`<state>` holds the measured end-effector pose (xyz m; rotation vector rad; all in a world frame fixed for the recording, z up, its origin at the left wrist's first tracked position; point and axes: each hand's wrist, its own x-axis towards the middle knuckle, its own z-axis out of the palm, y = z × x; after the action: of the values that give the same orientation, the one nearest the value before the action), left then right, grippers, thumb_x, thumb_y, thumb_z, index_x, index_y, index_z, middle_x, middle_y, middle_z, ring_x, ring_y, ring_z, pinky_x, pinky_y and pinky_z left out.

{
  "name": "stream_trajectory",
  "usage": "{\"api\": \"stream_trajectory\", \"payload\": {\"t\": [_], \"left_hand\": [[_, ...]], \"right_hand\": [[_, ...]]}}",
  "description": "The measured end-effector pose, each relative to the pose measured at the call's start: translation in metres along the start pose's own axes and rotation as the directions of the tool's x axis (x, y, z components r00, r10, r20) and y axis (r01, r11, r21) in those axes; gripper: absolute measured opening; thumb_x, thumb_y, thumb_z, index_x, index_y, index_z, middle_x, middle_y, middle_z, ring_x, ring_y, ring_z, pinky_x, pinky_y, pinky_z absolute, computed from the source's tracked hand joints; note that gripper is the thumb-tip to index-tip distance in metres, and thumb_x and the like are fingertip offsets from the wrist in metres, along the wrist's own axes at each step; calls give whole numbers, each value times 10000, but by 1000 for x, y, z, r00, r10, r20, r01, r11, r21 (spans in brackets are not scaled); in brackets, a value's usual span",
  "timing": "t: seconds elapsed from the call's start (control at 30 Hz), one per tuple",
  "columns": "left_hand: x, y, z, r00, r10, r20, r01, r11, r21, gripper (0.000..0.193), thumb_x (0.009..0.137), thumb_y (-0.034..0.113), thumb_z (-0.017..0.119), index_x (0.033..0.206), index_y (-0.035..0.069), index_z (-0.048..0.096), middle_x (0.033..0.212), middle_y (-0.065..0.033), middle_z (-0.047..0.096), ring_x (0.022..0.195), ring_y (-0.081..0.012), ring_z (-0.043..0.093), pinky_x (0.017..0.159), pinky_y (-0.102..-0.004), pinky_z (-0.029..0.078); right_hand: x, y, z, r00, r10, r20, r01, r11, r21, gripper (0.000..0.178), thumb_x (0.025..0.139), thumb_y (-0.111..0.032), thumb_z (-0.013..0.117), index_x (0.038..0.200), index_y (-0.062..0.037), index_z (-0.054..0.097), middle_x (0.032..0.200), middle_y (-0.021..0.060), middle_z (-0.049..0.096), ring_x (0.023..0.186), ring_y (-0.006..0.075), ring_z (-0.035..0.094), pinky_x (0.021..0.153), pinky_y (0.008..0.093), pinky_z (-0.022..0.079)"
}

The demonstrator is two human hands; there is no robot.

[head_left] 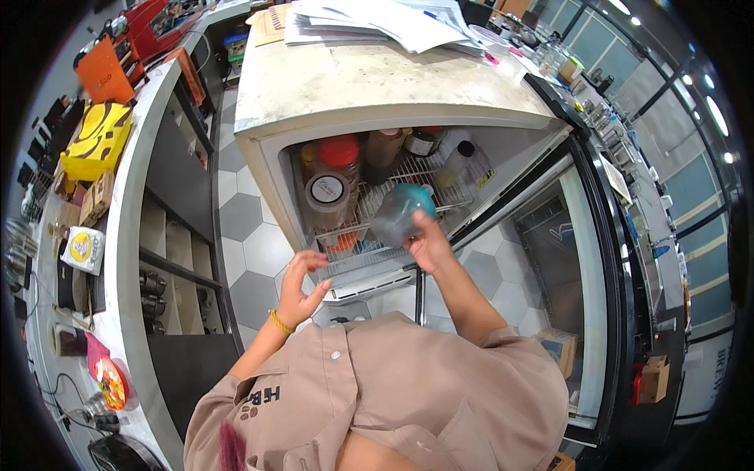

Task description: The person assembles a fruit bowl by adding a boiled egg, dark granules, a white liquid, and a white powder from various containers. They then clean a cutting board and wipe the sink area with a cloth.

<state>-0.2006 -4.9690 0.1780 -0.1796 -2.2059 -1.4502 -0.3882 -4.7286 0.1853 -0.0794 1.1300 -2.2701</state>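
My right hand [430, 245] grips a clear jar with a teal lid [399, 215], tilted at the mouth of an open fridge [271, 161]. Nothing is in my left hand [301, 289], its fingers apart, just left of the fridge's front edge. On the wire shelf [372, 200] inside stand a tub with a white round label on its lid [327, 191], a red-lidded jar [338, 151] and a bottle with a black cap [455, 163]. Behind them are a brownish container [385, 149] and a dark jar with a white label [422, 143].
The glass fridge door [542, 259] stands open on my right. Papers [377, 23] lie on the worn white top [377, 78] above the fridge. Along the left runs a counter [129, 259] with a yellow bag [98, 141]; open shelves [179, 267] sit below it. Cardboard boxes [559, 349] are at right.
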Motion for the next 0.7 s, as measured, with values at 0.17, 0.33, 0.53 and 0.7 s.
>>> {"api": "stream_trajectory", "payload": {"t": [0.17, 0.33, 0.53, 0.7], "left_hand": [[-5, 15, 11, 1000, 22, -5, -23, 1000, -15, 1036, 668, 292, 898, 1486, 73, 299, 1368, -200, 495, 1247, -319, 548, 986, -427, 479], [-48, 29, -12, 943, -65, -327, 90, 994, 61, 1157, 655, 201, 897, 1516, 76, 135, 1382, -217, 478, 1233, -345, 566, 980, -446, 490], [-116, 52, -90, 777, 203, -596, 58, 920, 388, 1044, 654, 109, 852, 1476, 138, 209, 1242, -205, 573, 1050, -361, 658, 858, -448, 547], [-195, 68, -142, 640, 219, -736, 215, 869, 445, 1012, 650, 102, 843, 1471, 135, 253, 1263, -200, 556, 1062, -352, 635, 891, -433, 524]], "right_hand": [[-43, 20, 83, 621, -405, 671, 777, 205, -595, 1018, 590, -414, 939, 1386, -64, 411, 1363, 201, 474, 1304, 360, 467, 1028, 476, 434], [-52, 50, 167, 588, -184, 787, 809, 137, -572, 942, 604, -496, 908, 1309, -19, 504, 1329, 228, 503, 1227, 410, 520, 980, 455, 462], [-70, 116, 283, 411, -24, 911, 909, 85, -408, 656, 739, -551, 784, 1067, 6, 678, 1138, 238, 592, 987, 421, 627, 852, 452, 519], [-102, 181, 360, 213, 175, 961, 957, 162, -241, 583, 767, -482, 777, 1052, 18, 685, 1063, 240, 586, 901, 404, 623, 771, 453, 511]]}}
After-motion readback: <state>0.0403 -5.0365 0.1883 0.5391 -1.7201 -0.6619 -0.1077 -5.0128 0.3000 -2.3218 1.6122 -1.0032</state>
